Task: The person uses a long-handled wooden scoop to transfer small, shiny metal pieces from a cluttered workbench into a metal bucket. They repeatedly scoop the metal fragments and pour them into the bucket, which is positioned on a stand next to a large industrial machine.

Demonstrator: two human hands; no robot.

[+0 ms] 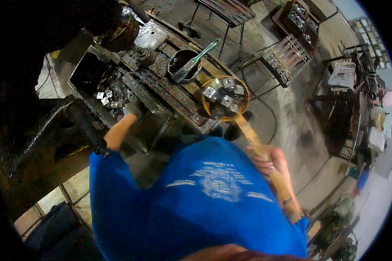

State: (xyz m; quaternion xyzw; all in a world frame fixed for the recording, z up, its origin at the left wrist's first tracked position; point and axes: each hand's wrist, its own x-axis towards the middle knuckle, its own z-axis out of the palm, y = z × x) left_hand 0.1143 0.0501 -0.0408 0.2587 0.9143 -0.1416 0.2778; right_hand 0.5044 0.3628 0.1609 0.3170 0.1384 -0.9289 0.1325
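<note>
My right hand [270, 160] is wrapped round the flat wooden handle [250, 133] of a round yellow-rimmed strainer [206, 101]. Several square metal blocks [226, 101] lie heaped in the strainer, at the near right end of the machine bed. On the left, my left hand [134, 108], in a grey glove, reaches down beside a dark metal tray [79, 89]. Next to it lie small metal pieces [111, 98], some shiny and some dark. The left fingers are too dark and blurred to make out.
A pot [173, 58] with a green-handled brush [200, 54] stands on the chip-covered machine bed [161, 93]. Dark machine parts crowd the left. Beyond stand a slatted metal rack [226, 13], a stand with rods [283, 61] and a crate of parts [298, 19]. A hose [274, 124] lies on the floor.
</note>
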